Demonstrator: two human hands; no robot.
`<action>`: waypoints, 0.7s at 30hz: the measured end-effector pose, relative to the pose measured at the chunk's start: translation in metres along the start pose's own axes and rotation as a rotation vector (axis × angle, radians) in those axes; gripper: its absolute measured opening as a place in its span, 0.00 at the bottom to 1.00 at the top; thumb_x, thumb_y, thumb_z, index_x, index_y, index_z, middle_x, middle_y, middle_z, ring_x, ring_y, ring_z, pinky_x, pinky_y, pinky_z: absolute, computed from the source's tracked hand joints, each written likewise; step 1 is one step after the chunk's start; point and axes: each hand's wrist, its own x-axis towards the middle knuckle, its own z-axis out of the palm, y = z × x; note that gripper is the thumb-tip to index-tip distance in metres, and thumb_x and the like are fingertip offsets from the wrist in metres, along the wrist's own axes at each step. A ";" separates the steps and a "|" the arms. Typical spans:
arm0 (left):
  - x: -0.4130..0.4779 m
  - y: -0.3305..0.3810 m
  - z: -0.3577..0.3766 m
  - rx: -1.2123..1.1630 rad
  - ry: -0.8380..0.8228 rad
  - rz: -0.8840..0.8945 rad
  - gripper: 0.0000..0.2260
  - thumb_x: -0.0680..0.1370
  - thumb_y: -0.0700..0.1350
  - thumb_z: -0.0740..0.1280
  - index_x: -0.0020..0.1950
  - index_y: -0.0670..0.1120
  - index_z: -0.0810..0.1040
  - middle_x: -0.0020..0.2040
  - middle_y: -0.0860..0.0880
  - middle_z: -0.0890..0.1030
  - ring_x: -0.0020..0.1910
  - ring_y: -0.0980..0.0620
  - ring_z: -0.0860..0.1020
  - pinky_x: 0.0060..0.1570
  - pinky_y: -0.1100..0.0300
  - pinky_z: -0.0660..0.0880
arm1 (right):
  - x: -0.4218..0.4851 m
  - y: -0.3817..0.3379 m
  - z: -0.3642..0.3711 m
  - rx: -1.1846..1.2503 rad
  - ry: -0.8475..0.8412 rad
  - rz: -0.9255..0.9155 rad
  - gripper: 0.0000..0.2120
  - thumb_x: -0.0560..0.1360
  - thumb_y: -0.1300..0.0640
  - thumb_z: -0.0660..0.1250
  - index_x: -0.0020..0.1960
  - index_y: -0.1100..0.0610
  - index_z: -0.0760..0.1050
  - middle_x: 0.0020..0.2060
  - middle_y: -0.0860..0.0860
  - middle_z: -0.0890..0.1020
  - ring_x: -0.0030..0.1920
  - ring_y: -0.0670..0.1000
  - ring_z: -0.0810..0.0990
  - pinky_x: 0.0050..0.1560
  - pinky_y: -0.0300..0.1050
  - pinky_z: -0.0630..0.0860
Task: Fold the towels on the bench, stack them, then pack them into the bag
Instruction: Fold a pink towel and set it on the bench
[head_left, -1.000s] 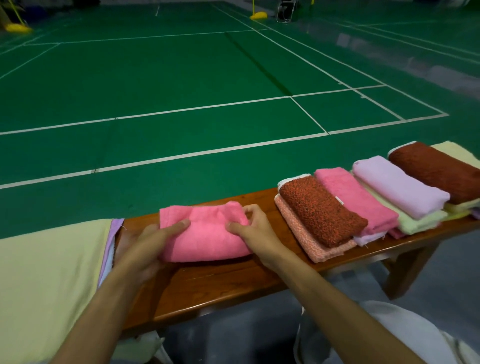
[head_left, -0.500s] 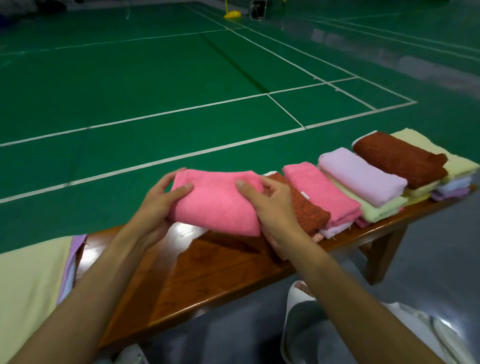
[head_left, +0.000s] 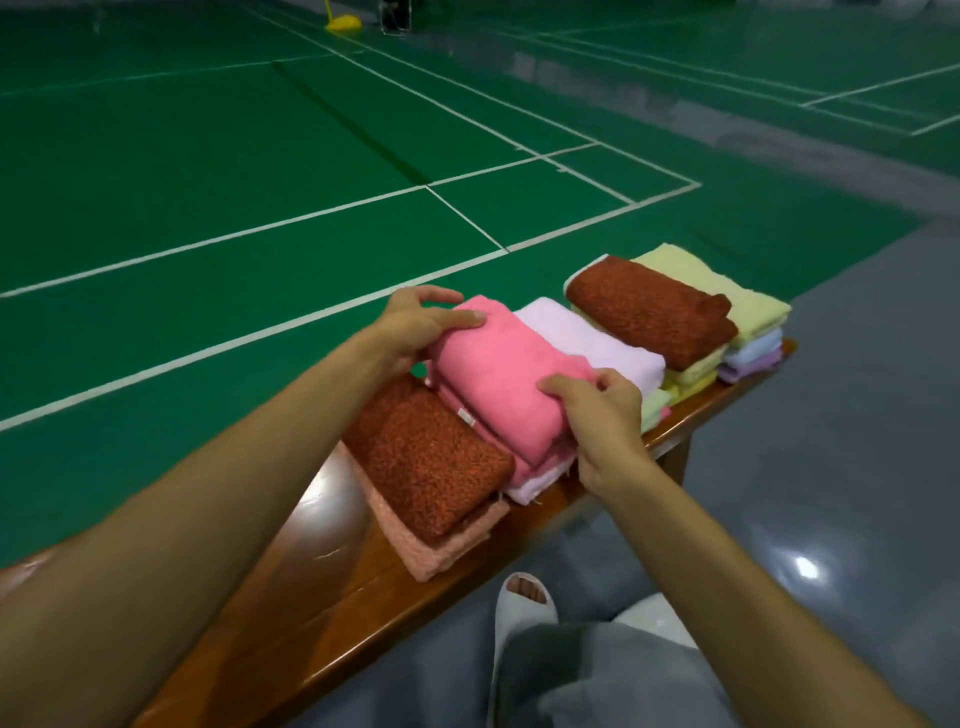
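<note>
Head view: pink towel (head_left: 501, 382) is gripped endwise by left hand (head_left: 415, 327) and right hand (head_left: 600, 415) atop a pile (head_left: 537, 478) on the bench (head_left: 337, 587), probably so folds are kept.

My pink towel (head_left: 498, 384) is plain bubblegum. The speckled towel (head_left: 426, 462) is rust-red with dark flecks, next to a salmon towel (head_left: 415, 551). Also a lilac towel (head_left: 587, 338), pale yellow towel (head_left: 727, 291), brown bench (head_left: 363, 597), and green floor (head_left: 208, 156) with white lines (head_left: 260, 336).

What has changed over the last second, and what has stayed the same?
The left hand and right hand lifted the folded pink towel off the bench and carried it rightward onto the pink pile. They still grip its ends. The other stacks, such as the rust towel, stayed put.
</note>
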 end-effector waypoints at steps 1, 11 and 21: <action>0.003 -0.007 0.001 0.175 -0.020 0.028 0.22 0.68 0.47 0.83 0.59 0.46 0.83 0.53 0.42 0.84 0.47 0.48 0.81 0.48 0.57 0.78 | 0.002 0.003 -0.005 -0.122 -0.028 -0.033 0.13 0.69 0.59 0.78 0.48 0.57 0.77 0.46 0.55 0.83 0.48 0.56 0.82 0.49 0.53 0.82; -0.054 -0.002 0.018 1.036 0.045 0.629 0.32 0.78 0.67 0.54 0.79 0.54 0.67 0.77 0.46 0.71 0.76 0.44 0.66 0.75 0.42 0.63 | 0.012 -0.034 -0.026 -1.399 0.122 -0.960 0.32 0.77 0.27 0.56 0.49 0.55 0.79 0.44 0.57 0.82 0.45 0.60 0.80 0.40 0.49 0.73; -0.074 -0.048 0.031 1.266 -0.126 0.593 0.32 0.81 0.69 0.43 0.83 0.60 0.54 0.84 0.47 0.53 0.83 0.45 0.50 0.80 0.37 0.45 | 0.064 -0.009 -0.022 -1.644 -0.524 -0.846 0.40 0.73 0.28 0.36 0.83 0.40 0.43 0.83 0.53 0.45 0.83 0.58 0.46 0.78 0.65 0.49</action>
